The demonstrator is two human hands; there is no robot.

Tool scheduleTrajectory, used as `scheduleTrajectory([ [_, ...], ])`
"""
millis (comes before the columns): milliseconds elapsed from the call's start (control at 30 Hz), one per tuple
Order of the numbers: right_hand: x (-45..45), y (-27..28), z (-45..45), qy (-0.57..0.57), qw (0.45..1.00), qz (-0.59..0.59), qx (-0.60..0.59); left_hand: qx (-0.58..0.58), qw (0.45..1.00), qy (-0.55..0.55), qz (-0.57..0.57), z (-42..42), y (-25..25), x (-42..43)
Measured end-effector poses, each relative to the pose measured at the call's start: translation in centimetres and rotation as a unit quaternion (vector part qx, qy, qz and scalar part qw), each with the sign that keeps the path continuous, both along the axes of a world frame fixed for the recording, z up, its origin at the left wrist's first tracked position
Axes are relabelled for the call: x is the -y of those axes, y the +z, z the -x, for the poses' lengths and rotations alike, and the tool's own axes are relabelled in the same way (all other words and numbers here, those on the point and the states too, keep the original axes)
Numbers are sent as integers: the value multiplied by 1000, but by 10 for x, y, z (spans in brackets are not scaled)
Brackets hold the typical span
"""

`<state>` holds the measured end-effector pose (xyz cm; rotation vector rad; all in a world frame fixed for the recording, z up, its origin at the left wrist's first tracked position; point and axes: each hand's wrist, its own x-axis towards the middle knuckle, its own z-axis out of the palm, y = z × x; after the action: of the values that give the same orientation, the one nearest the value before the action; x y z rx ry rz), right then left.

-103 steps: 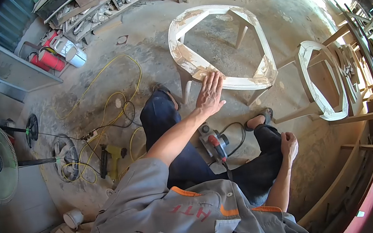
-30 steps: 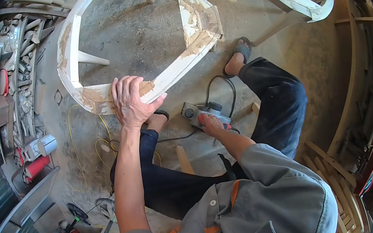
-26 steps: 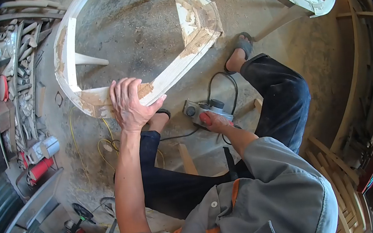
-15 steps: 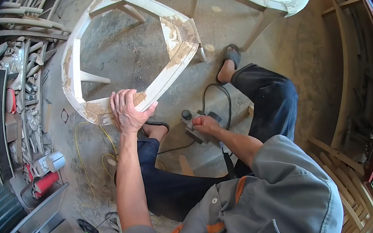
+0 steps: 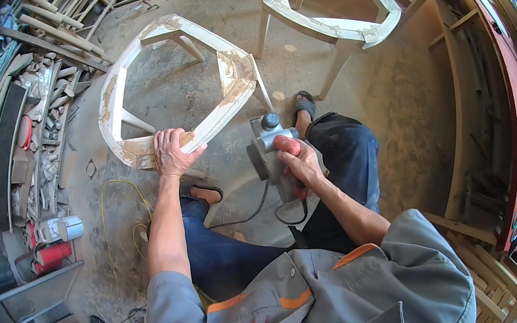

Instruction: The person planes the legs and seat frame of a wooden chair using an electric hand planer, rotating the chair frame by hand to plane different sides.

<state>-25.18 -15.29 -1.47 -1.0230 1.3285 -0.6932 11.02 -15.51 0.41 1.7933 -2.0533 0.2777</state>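
Note:
An oval wooden table frame [image 5: 213,124] on legs stands ahead to the left, its pale wood patched with brown filler. My left hand [image 5: 170,156] is closed over the near rim, fingers on top and thumb toward the right. To the right of that frame, my right hand [image 5: 303,162] is wrapped around the red handle of a grey electric planer [image 5: 263,159]. The planer is raised off the floor between my legs, apart from the frame, with its round front knob [image 5: 270,121] pointing away from me. Its dark cord [image 5: 253,212] trails below.
A second oval frame [image 5: 312,25] on legs stands at the back right. Wood offcuts [image 5: 41,125] fill a rack on the left, near a red canister [image 5: 53,254]. A yellow cord [image 5: 107,224] lies on the concrete floor. Lumber [image 5: 481,263] is stacked at lower right.
My right hand has lifted the planer from the floor, bringing it up and closer. My left hand stays on the frame's rim. The view has shifted, showing more of the second frame.

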Motion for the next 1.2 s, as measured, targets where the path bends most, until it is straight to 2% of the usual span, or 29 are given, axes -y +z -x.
scheduleTrajectory([
  [67, 8, -10, 9, 18, 997, 60, -55, 2, 1000, 6, -25, 0, 1, 0],
  [167, 8, -10, 16, -16, 992, 90, -83, -2, 999, 17, -32, 4, 0, -2],
  [233, 11, 17, 27, -33, 999, 35, -24, 6, 999, 32, -23, 15, 4, -6],
  [467, 27, 31, 47, -150, 976, -30, 156, -12, 997, 82, -7, 50, 3, -40],
  [600, 39, 35, 67, -206, 921, -118, 310, -11, 991, 116, -64, 59, 12, -71],
  [700, 32, 18, 62, -213, 853, -128, 459, -47, 991, 90, -90, 59, 25, -90],
  [733, 30, 16, 61, -196, 843, -140, 480, -64, 993, 84, -51, 63, 27, -93],
  [800, 36, 31, 59, -172, 834, -133, 507, -299, 938, 159, -76, 104, 42, -95],
  [867, 32, 37, 58, -179, 825, -160, 511, -463, 855, 205, -114, 153, 29, -110],
  [900, 29, 42, 58, -177, 829, -164, 505, -579, 768, 205, -178, 176, 30, -116],
  [933, 28, 50, 55, -174, 833, -166, 498, -667, 687, 170, -231, 193, 0, -129],
  [1000, 45, 60, 49, -190, 845, -178, 467, -807, 520, 121, -255, 217, 1, -111],
  [1067, 46, 59, 47, -189, 835, -194, 479, -905, 362, 89, -205, 226, 22, -104],
  [1200, 44, 61, 44, -164, 821, -206, 506, -911, 322, 120, -230, 226, 52, -89],
])
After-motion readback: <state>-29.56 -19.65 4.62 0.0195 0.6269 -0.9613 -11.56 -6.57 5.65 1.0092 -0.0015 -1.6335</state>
